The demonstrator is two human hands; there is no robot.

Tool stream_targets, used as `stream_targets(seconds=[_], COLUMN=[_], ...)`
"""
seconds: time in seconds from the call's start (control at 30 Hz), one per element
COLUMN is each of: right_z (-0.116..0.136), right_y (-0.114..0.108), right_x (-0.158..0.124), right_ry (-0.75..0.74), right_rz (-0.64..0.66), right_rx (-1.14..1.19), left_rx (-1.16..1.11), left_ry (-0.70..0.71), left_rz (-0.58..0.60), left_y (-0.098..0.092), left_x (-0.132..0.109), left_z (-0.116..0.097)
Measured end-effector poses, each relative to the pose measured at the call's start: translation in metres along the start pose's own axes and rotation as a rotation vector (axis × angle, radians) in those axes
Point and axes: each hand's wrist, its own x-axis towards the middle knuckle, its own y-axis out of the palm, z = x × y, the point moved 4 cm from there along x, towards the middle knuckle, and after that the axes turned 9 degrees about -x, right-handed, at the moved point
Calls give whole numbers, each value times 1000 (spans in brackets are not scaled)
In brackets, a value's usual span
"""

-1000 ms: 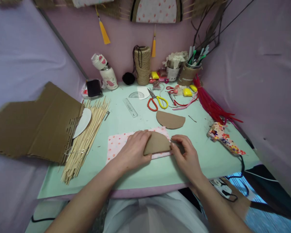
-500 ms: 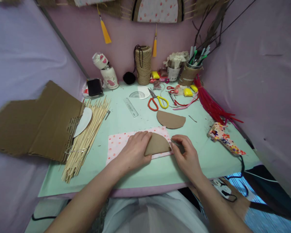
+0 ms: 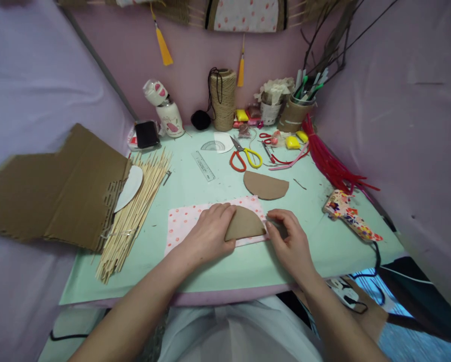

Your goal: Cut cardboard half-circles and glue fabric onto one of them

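A brown cardboard half-circle [image 3: 245,224] lies on a white cloth with pink-red dots [image 3: 182,223], near the table's front edge. My left hand [image 3: 214,229] presses on the half-circle's left part, fingers over its top and thumb along the lower edge. At the cloth's right edge is my right hand [image 3: 289,239], fingers curled and thumb and index close together on the cloth beside the half-circle's right corner. The fingertips partly hide what is between them. A second cardboard half-circle [image 3: 266,185] rests just behind the cloth.
Scissors [image 3: 244,156], a clear ruler [image 3: 204,166] and a protractor [image 3: 213,145] lie farther back. Thin sticks [image 3: 135,216] and folded cardboard [image 3: 60,191] are on the left. A flowered glue gun [image 3: 351,216] and red pipe cleaners [image 3: 327,158] lie right. A twine spool [image 3: 224,100] stands behind.
Hardly anything differs. The whole view has shifted very slightly, while both hands, the cloth and the half-circle keep their places.
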Motion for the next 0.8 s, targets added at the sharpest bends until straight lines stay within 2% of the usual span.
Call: stream_targets(seconds=[0.23,0.6,0.7,0.8], right_z=[-10,-11,-1,21], right_y=[-4,-2,-6,-4], right_x=[-4,-4,-2,1], right_ry=[112,117,24,-197], right_rz=[-105,-88,-90,5], right_rx=[120,114,11,-155], left_rx=[-2,-37,-35,-29], left_ry=[-8,-10,-23,-34], left_rz=[11,12,14,11], left_y=[1,1,0,-1], left_x=[0,1,0,-1], left_z=[1,3,3,3])
